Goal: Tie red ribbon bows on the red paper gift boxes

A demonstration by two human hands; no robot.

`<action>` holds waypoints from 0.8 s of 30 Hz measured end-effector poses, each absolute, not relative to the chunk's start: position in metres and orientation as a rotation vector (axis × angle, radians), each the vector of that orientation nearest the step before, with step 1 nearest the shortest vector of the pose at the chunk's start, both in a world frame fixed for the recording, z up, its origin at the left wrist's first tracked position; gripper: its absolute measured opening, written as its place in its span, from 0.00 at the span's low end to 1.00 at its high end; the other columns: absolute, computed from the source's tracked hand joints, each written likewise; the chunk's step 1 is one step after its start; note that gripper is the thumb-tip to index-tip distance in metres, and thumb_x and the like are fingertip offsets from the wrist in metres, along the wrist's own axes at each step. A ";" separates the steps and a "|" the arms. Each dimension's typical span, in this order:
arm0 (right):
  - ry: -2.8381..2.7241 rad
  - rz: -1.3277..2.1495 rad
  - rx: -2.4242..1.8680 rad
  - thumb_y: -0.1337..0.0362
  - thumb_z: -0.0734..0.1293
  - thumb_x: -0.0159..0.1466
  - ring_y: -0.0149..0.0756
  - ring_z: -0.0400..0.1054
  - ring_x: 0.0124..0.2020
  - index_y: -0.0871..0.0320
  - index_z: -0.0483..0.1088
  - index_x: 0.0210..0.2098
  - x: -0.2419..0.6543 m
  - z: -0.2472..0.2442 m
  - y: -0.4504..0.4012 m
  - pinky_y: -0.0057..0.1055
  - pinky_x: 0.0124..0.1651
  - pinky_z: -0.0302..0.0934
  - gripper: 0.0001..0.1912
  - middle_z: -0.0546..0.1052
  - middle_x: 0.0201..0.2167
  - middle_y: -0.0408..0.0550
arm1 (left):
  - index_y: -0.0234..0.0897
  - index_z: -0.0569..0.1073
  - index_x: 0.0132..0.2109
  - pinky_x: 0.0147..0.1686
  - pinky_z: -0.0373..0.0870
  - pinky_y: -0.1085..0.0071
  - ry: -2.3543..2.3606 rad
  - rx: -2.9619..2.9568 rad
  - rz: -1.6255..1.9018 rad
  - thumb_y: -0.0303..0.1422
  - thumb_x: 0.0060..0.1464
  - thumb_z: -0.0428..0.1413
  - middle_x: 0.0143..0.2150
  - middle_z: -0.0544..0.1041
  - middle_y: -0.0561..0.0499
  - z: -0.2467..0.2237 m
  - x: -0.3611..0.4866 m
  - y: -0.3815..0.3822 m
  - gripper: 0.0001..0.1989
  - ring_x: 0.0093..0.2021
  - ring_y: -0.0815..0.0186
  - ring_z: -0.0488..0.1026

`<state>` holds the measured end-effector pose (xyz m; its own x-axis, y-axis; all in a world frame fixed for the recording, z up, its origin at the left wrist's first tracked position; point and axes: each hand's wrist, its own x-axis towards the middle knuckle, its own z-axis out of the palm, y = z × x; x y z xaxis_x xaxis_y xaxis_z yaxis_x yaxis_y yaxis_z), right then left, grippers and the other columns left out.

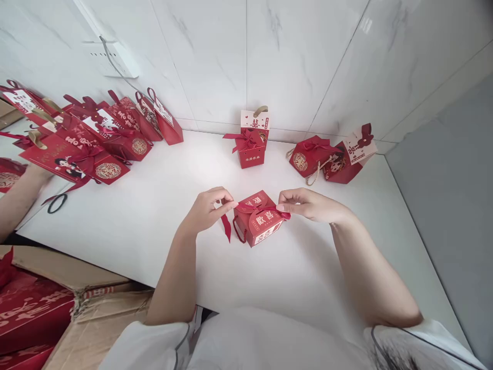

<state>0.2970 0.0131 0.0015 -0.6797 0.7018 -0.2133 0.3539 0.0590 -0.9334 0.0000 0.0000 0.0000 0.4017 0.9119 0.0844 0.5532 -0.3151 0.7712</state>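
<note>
A red gift box (265, 218) with gold and white print sits on the white table in front of me, a red cord handle (239, 229) at its left side. Across its top runs a dark red ribbon (226, 228). My left hand (210, 208) pinches the ribbon at the box's left edge, with a tail hanging below the fingers. At the right edge, my right hand (310, 204) pinches the other side of the ribbon, where a loop or end shows under the fingertips. The ribbon crosses at the middle of the lid; whether it is knotted there I cannot tell.
Behind stands a small bowed red box (251, 156); two more boxes (310, 156) are at the back right. Several boxes (111, 167) crowd the left, near black-handled scissors (57, 203) and another person's arm (23, 203). A cardboard carton (103, 318) stands lower left.
</note>
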 end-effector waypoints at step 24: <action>-2.006 1.840 -0.984 0.48 0.66 0.62 0.29 0.59 0.27 0.59 0.70 0.29 0.295 0.002 0.012 0.29 0.32 0.55 0.19 0.68 0.26 0.42 | 0.36 0.78 0.29 0.24 0.64 0.71 0.973 1.318 0.669 0.43 0.54 0.59 0.32 0.72 0.49 -0.008 0.013 -0.003 0.15 0.25 0.72 0.65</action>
<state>0.2954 0.0116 0.0022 -0.7418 0.6198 -0.2559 0.3085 -0.0234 -0.9509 0.0128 -0.0030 -0.0083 0.4669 0.8609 -0.2021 0.1201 0.1647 0.9790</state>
